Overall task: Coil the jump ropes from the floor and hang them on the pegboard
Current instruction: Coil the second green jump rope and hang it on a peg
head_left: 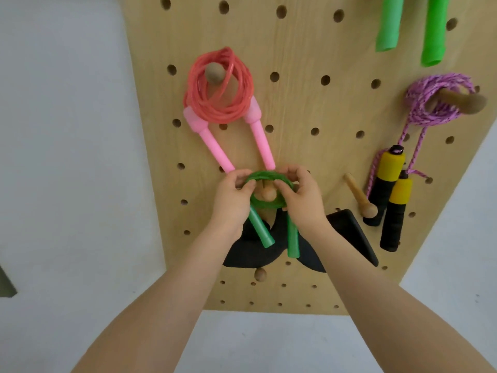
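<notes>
Where the wall stands: a wooden pegboard drilled with rows of round holes hangs on a white wall; no writing or brand can be read anywhere.
Black item: a dark flat object lies against the board behind the forearms.
Pink jump rope: coiled over a round-headed wooden peg, its two pink handles hanging down.
Purple jump rope: braided cord looped on a peg at the right, its yellow-and-black handles dangling.
Bright green handles: hanging at the top right.
Green jump rope: coil ringed around a wooden peg, its green handles drooping below.
Left hand: fingers curled, pinching the coil's left side.
Right hand: fingers curled, gripping the coil's right side.
Spare peg: bare, just right of the hands.
</notes>
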A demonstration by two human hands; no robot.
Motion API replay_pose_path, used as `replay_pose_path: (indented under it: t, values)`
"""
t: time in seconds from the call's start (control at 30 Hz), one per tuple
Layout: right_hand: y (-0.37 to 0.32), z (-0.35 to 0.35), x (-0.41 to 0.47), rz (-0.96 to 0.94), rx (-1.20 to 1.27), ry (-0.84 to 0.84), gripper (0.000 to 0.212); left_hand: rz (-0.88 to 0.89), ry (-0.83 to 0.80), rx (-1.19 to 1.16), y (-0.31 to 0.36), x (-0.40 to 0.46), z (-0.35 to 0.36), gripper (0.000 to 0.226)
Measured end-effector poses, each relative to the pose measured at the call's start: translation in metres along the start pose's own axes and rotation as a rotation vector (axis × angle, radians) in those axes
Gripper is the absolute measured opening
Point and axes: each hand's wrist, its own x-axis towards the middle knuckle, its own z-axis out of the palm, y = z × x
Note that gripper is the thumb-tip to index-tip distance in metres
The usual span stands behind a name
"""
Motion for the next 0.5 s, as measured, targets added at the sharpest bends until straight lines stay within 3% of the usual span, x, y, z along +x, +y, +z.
replay_pose_path:
  t: [0.2, 0.27, 0.33, 0.4, 0.5]
  values:
    - [0.002, 0.014, 0.009, 0.199, 0.08, 0.076, 0.011, -0.084, -0.025, 0.036, 0.005, 0.012, 0.007, 0.028]
    - [0.002, 0.016, 0.007, 0.26, 0.104, 0.061, 0.012, -0.039, -0.017, 0.209, 0.009, 0.011, 0.012, 0.031]
    - [0.003, 0.015, 0.004, 0.24, -0.031, 0.005, 0.012, 0.069, -0.036, 0.51, 0.007, 0.004, 0.015, 0.035]
    - [0.005, 0.011, -0.003, 0.193, -0.137, -0.053, 0.027, 0.192, -0.07, 0.734, -0.001, -0.006, 0.016, 0.043]
    - [0.006, 0.002, -0.012, 0.092, -0.195, -0.124, 0.058, 0.263, -0.049, 0.85, -0.006, -0.022, 0.01, 0.061]
